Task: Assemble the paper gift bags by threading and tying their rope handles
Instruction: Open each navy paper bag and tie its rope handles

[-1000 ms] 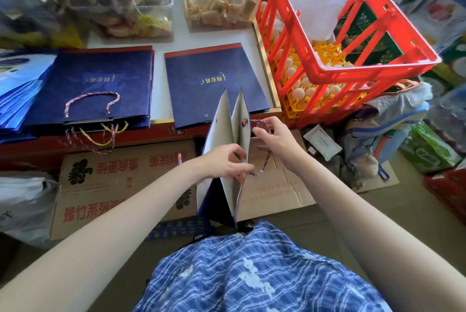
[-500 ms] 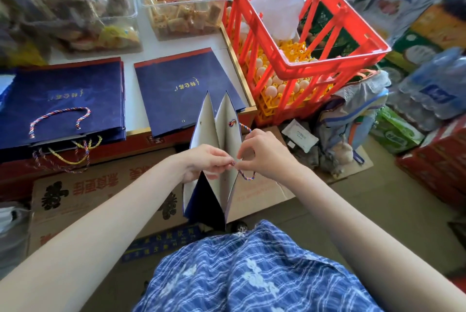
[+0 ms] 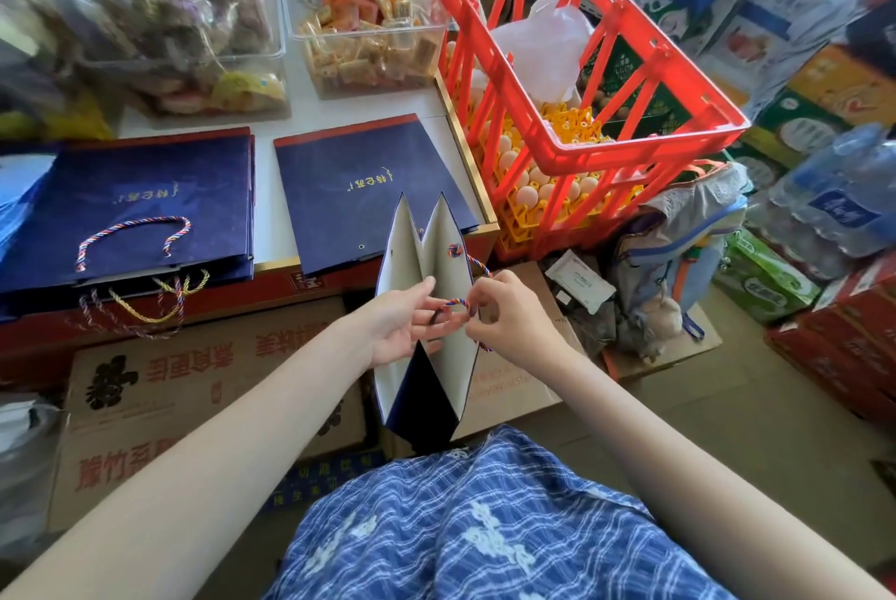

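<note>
A navy paper gift bag [image 3: 451,357] with a white inside stands open on my lap, its mouth towards me. A striped rope handle [image 3: 456,303] runs from a knot [image 3: 453,251] on the bag's right wall down to my fingers. My left hand [image 3: 402,323] pinches the rope's loop at the middle fold. My right hand [image 3: 504,318] pinches the same rope from the right, close to the left hand. A flat navy bag without a handle [image 3: 359,192] lies on the counter. To its left is a stack of bags [image 3: 131,207] with a handle threaded.
Spare ropes [image 3: 145,303] hang off the counter's front edge. A red crate [image 3: 582,80] holding egg trays stands to the right. Clear snack bins [image 3: 368,37] sit at the back. Cardboard boxes [image 3: 160,381] stand under the counter, and more boxes and bottled water [image 3: 843,192] crowd the right.
My hands have drawn together on the rope at the bag's middle fold and pulled a small loop there. The view has turned slightly to the right.
</note>
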Action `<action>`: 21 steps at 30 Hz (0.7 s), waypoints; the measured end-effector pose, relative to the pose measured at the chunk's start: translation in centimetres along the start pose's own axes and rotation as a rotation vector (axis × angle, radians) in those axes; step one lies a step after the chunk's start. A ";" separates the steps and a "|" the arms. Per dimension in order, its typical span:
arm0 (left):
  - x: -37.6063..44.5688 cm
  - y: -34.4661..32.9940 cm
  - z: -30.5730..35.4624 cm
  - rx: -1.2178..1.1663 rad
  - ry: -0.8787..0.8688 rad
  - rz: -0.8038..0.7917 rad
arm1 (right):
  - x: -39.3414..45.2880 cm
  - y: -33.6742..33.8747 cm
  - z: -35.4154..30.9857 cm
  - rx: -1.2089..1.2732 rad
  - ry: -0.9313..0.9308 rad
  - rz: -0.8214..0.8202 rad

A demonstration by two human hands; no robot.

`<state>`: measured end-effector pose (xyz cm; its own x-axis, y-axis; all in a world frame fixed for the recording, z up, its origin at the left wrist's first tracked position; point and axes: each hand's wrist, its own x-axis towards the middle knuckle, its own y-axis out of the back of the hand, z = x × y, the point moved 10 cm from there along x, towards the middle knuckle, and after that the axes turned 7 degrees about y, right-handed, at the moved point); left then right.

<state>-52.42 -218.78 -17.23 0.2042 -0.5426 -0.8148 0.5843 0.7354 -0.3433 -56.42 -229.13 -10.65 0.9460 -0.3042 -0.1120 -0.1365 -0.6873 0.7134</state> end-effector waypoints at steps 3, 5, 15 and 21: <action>-0.1 -0.1 0.2 -0.038 0.015 0.009 | -0.2 0.4 1.3 0.085 -0.070 0.059; -0.2 -0.5 0.0 0.082 0.029 0.010 | -0.3 0.7 2.4 0.259 -0.153 0.111; 0.0 -3.4 0.1 0.269 0.083 -0.049 | -0.1 3.1 -0.2 0.671 -0.067 0.193; 1.2 -2.9 -0.7 0.306 0.049 -0.005 | -1.5 3.4 1.1 0.390 -0.011 0.250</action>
<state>-54.43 -221.25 -17.59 0.1669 -0.5201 -0.8376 0.7959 0.5726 -0.1969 -58.66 -231.68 -8.83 0.8672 -0.4974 0.0216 -0.4622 -0.7882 0.4064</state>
